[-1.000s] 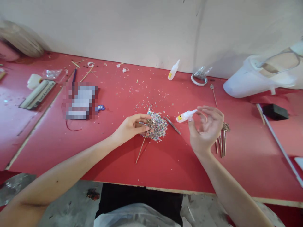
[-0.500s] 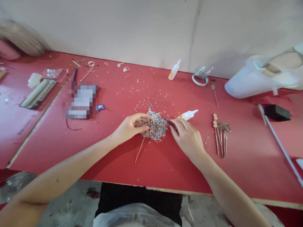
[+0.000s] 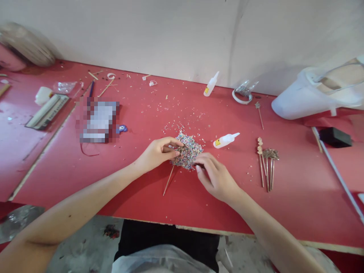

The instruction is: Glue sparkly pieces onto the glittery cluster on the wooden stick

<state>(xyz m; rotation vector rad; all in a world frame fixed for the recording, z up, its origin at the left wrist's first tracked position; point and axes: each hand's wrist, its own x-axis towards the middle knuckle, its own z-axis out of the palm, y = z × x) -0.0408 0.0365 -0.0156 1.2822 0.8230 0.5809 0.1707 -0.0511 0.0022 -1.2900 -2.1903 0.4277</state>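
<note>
The thin gold stick (image 3: 170, 178) slants over the red table (image 3: 136, 204), its fancy top pinched in the left hand (image 3: 156, 153) at the pile of shiny bits (image 3: 190, 146). It looks light and stiff, but the top may break, so just under the top seems a good place to hold. The right hand (image 3: 217, 176) curls by the pile; I can't tell if it holds anything. Past them are a white bottle (image 3: 224, 140) and a pale wall (image 3: 142, 34).
</note>
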